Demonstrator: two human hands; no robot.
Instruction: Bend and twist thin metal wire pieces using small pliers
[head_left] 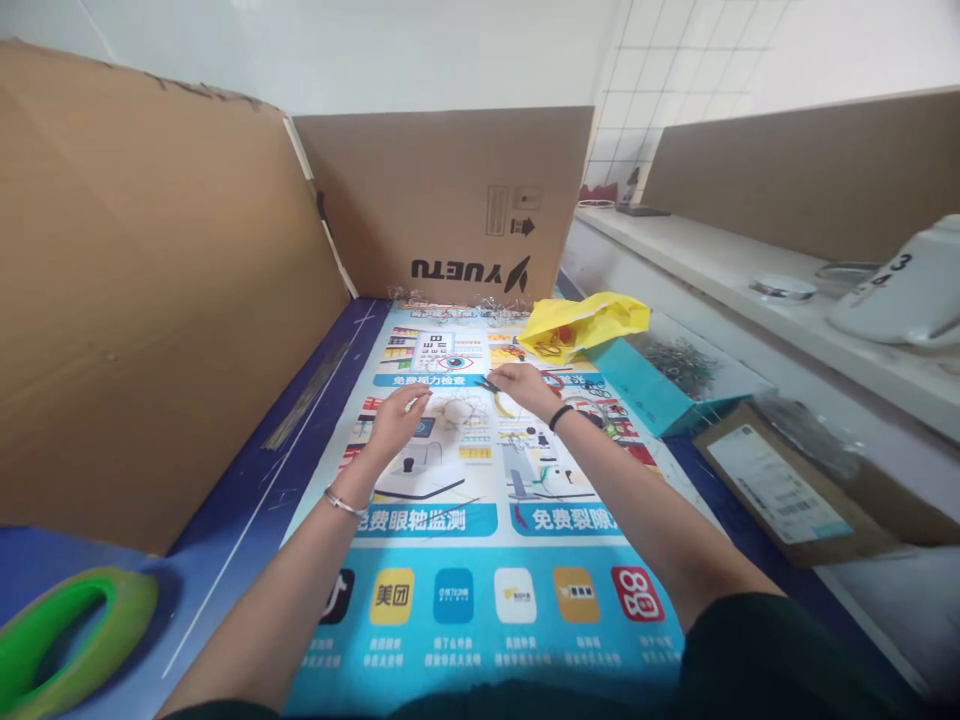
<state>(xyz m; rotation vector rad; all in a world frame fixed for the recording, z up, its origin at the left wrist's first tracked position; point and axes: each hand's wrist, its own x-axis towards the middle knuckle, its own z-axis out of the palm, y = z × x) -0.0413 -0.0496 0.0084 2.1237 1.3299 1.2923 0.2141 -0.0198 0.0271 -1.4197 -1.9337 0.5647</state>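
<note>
My left hand (pixel 396 420) is over the printed poster (pixel 420 575), its thumb and fingers pinched round something thin, partly green, that looks like a piece of wire. To its right, my right hand (pixel 523 388) is closed round pliers (pixel 504 404) with a yellow handle; their dark jaws point left, toward my left hand. Fine pale wire loops (pixel 459 410) lie between the two hands. Beyond the right wrist is a coil of wire (pixel 600 415). The fingers partly hide the pliers and the small held piece.
Cardboard walls stand left (pixel 150 280) and behind (pixel 442 200). At right are a yellow bag (pixel 592 318), an open blue box (pixel 645 385) holding many metal bits, and a brown parcel (pixel 780 490). Green tape (pixel 82 640) lies front left. A white jug (pixel 900 285) stands on the ledge.
</note>
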